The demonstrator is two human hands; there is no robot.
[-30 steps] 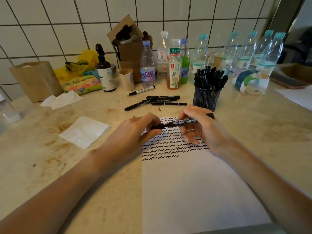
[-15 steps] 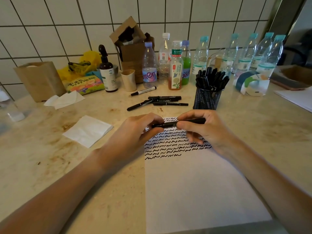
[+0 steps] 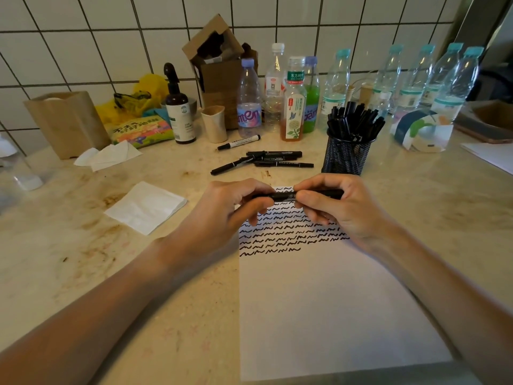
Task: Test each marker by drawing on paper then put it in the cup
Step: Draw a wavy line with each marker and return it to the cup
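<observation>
- Marker [image 3: 286, 195], black, lies level in the air above the top of the paper [image 3: 327, 301], held at both ends.
- Left hand [image 3: 222, 215] pinches its left end with curled fingers.
- Right hand [image 3: 336, 209] wraps fingers and thumb round its right part.
- Mesh cup [image 3: 345, 155], full of black markers, stands just behind the hands.
- Loose markers [image 3: 266, 159] lie on the counter [image 3: 83, 259], left of the cup.

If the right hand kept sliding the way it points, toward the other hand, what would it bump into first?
Probably the left hand. The right hand points leftward along the marker that both hands grip, held above the paper. Only a short stretch of marker shows between them, so the fingers would likely meet, though depth is hard to judge.
</observation>
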